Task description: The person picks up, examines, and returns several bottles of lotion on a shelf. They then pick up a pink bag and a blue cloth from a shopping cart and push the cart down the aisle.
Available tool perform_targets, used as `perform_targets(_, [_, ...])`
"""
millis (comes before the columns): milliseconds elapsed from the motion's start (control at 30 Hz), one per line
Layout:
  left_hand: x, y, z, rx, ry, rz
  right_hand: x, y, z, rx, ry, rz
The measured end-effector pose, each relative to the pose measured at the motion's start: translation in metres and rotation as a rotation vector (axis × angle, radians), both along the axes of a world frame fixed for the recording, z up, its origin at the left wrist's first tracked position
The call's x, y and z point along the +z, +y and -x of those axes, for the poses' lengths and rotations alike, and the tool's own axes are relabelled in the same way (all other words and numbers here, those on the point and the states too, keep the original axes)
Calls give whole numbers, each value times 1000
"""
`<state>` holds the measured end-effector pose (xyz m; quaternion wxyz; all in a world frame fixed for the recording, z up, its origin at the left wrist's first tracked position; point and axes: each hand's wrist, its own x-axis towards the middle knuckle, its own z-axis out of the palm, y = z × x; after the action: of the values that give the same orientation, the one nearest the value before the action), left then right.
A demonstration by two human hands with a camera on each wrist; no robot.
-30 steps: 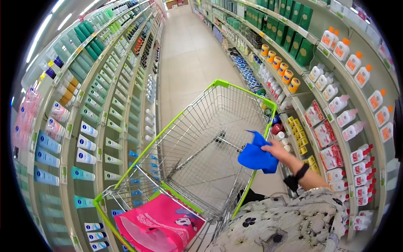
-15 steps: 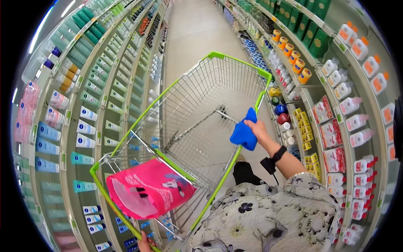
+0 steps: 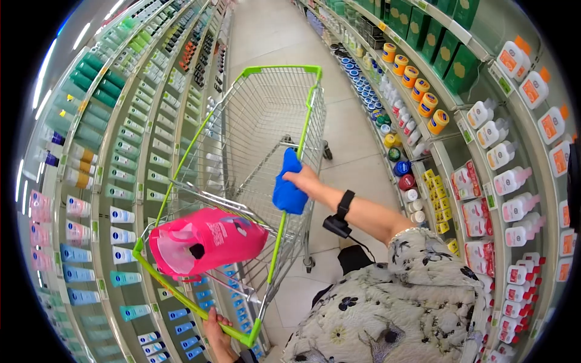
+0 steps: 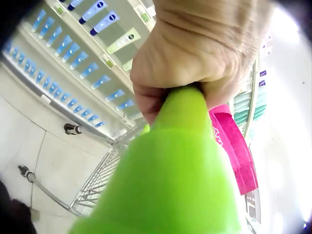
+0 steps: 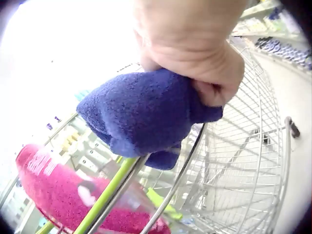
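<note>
My left hand (image 3: 219, 330) grips the green handle (image 3: 175, 296) of a wire shopping cart near its right end. In the left wrist view the fingers curl round that handle (image 4: 170, 175). A crumpled blue cloth (image 3: 287, 189) is held in my right hand (image 3: 305, 180), over the cart's right-hand green rim. Up close, the cloth (image 5: 141, 107) has a fuzzy towel-like surface and drapes over the rim (image 5: 108, 192), with bunched fabric under the curled fingers. A pink bag (image 3: 224, 242) with a cartoon figure lies in the cart's rear section, by the handle.
Shelves of tubes and bottles line both sides of the aisle, with blue tubes (image 3: 124, 236) close on the left. Orange-lidded jars (image 3: 410, 77) and white bottles (image 3: 505, 156) stand on the right. A tiled floor (image 3: 266, 30) runs ahead of the cart.
The cart's front has swung left and now points more straight down the aisle. My right hand and the cloth have moved left with the rim. The left hand has come into view on the handle.
</note>
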<state>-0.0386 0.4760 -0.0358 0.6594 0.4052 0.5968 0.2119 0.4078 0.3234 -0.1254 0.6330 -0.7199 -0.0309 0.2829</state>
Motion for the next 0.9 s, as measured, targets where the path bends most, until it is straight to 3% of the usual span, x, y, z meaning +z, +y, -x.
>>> perform_targets(100, [-5,9,-42,-30,-47,-32,14,15,6,101,51,91])
perform_targets(200, [-9,20,-79,-25,-106,-39,12,34,19,-43,-3,101])
perform_targets(267, [-15,30,-100,-23,-144,-39,4,44,23,119,36,85])
perform_targets(367, [-19,43,-127,-116,-244,-42,0,58,31,94,-47,94])
perform_targets(467, [-22,42,-145,-196,-460,-21,1,67,20,21,-80,125])
perform_targets(533, [-35,39,-154,-153,-750,111,-7,75,-10,98,-24,105])
perform_targets(567, [-45,29,-155,-69,-676,165,5,76,-11,-29,-92,134])
perform_targets(633, [-137,23,-134,-276,-464,55,26,77,-11,-38,-130,220])
perform_targets(667, [-213,32,-97,-912,-56,-186,33,77,-11,-18,-152,310])
perform_targets(700, [-204,-7,-78,-1168,26,-304,27,81,-13,-36,-174,338])
perform_targets(767, [-212,-43,-72,-1488,4,-253,39,76,-9,-39,-215,334])
perform_targets(900, [-223,-48,-82,-1733,2,-167,31,79,-15,-46,-195,369])
